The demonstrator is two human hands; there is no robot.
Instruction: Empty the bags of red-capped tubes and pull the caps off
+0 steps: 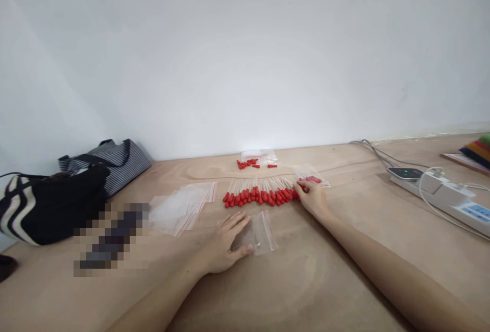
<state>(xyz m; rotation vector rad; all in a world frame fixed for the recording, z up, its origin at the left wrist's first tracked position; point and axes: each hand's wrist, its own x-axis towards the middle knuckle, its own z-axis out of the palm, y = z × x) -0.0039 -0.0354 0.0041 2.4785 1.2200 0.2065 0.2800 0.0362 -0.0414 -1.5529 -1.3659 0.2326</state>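
A row of clear droppers with red rubber bulbs [260,194] lies across the wooden table [329,281]. My right hand [312,198] rests at the row's right end, its fingertips pinching a red-bulbed dropper there. My left hand [225,242] lies flat with fingers spread on a small clear zip bag [260,235] in front of the row. Behind the row sit loose red bulbs [252,163] and another clear bag [308,172] holding droppers.
A stack of clear zip bags [181,207] lies to the left. A striped bag [115,161] and a black bag [49,209] stand at the far left by the wall. A white power strip [444,194] with cables lies at right, with coloured sheets [476,152] beyond.
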